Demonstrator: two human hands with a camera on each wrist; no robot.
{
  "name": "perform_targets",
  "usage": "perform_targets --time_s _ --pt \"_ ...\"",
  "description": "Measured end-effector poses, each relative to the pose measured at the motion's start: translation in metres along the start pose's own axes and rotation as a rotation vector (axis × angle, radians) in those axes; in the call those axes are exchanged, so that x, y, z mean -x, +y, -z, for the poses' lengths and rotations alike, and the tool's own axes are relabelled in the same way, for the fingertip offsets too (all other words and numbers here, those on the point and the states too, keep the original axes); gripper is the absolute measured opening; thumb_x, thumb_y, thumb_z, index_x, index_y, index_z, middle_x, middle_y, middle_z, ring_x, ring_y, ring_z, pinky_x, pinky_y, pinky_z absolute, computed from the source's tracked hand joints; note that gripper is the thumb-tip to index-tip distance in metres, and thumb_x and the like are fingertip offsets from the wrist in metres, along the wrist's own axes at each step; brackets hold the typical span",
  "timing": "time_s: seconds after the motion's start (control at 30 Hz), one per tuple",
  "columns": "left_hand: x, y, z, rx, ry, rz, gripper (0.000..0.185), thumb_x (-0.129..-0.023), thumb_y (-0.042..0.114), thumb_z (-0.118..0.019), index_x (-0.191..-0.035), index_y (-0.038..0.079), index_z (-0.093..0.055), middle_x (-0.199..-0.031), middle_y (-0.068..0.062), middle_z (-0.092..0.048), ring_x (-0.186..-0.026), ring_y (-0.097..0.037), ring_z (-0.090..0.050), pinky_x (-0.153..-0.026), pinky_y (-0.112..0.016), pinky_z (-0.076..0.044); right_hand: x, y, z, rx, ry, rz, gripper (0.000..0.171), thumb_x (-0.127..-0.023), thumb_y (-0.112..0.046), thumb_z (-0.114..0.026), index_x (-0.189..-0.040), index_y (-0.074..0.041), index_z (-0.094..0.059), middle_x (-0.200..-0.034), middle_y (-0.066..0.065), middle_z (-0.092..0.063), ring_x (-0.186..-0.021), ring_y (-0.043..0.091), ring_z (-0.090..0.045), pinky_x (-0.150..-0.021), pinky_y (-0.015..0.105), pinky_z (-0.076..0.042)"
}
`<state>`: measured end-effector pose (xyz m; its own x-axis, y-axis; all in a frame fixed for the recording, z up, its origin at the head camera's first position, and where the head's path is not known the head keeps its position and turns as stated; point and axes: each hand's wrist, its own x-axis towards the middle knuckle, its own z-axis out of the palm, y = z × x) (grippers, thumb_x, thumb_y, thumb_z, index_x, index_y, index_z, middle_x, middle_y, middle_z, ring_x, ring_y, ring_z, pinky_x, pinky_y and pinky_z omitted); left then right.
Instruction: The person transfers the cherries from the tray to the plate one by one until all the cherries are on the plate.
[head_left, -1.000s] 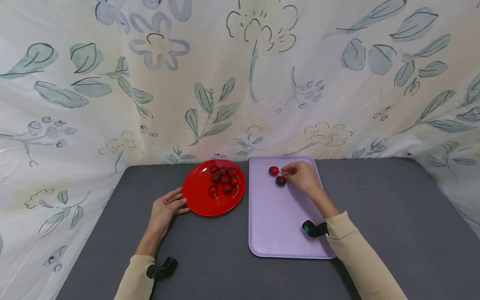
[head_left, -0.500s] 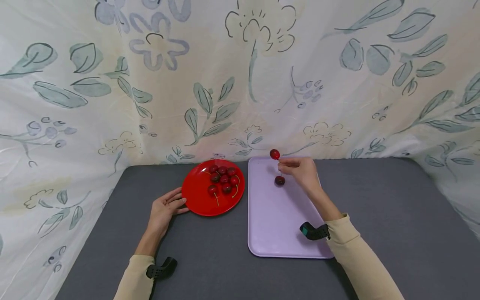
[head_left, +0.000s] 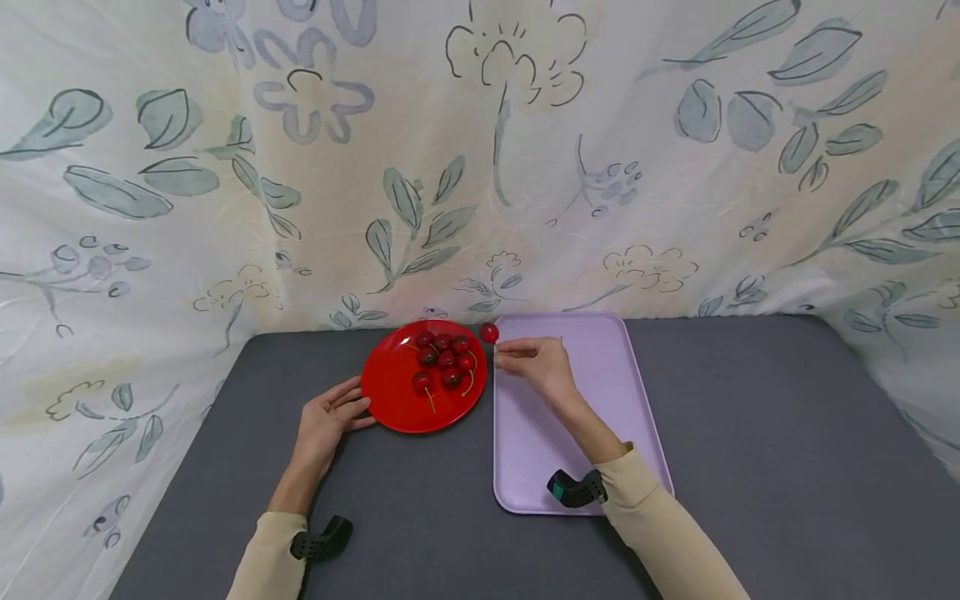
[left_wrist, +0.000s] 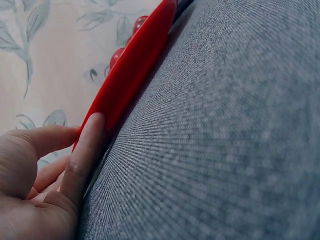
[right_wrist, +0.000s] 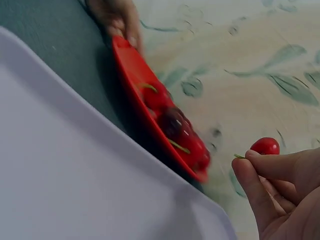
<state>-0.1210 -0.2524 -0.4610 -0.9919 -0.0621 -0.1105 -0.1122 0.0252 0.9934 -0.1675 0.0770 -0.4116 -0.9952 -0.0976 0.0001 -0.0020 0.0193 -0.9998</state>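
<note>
A small glossy red cherry is being pinched by its thin stem in the right hand, between round red plate and lilac plastic tray; being light and easily bruised, it is best held there. The plate's rim is being touched by the relaxed left hand.

- We see two bare hands, the left hand and the right hand, wearing no rings or gloves.
- Both arms wear long cream fabric sleeves, snug at the cuffs.
- Each wrist carries a small black clip-shaped camera mount; the right wrist's black mount shows a teal patch.
</note>
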Motion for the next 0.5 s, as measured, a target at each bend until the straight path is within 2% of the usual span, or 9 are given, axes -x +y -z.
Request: perform_targets --time_s 0.23,0.5 --pt "0.0 0.0 0.001 0.002 -0.008 -0.006 0.052 -0.097 0.008 -0.061 -0.145 0.0 -0.044 -0.135 -0.024 -0.051 -0.095 -0.012 -0.069 -0.081 -0.033 -0.06 0.005 0.003 -0.038 -0.022 -0.029 -0.054 0.02 -0.083 0.004 -0.074 -0.103 0.011 -0.072 -0.096 0.02 -0.072 -0.075 0.014 -0.071 -0.072 0.027 -0.061" --pt "0.0 0.001 0.0 -0.007 -0.011 -0.011 0.052 -0.097 0.009 -0.061 -0.145 0.0 -0.043 -0.135 -0.026 -0.051 -0.096 -0.012 -0.068 -0.081 -0.034 -0.06 0.009 0.009 -0.065 0.001 -0.05 -0.06 0.021 -0.084 -0.001 -0.075 -0.102 0.009 -0.073 -0.095 0.019 -0.073 -0.078 0.023 -0.073 -0.071 0.026 -0.06"
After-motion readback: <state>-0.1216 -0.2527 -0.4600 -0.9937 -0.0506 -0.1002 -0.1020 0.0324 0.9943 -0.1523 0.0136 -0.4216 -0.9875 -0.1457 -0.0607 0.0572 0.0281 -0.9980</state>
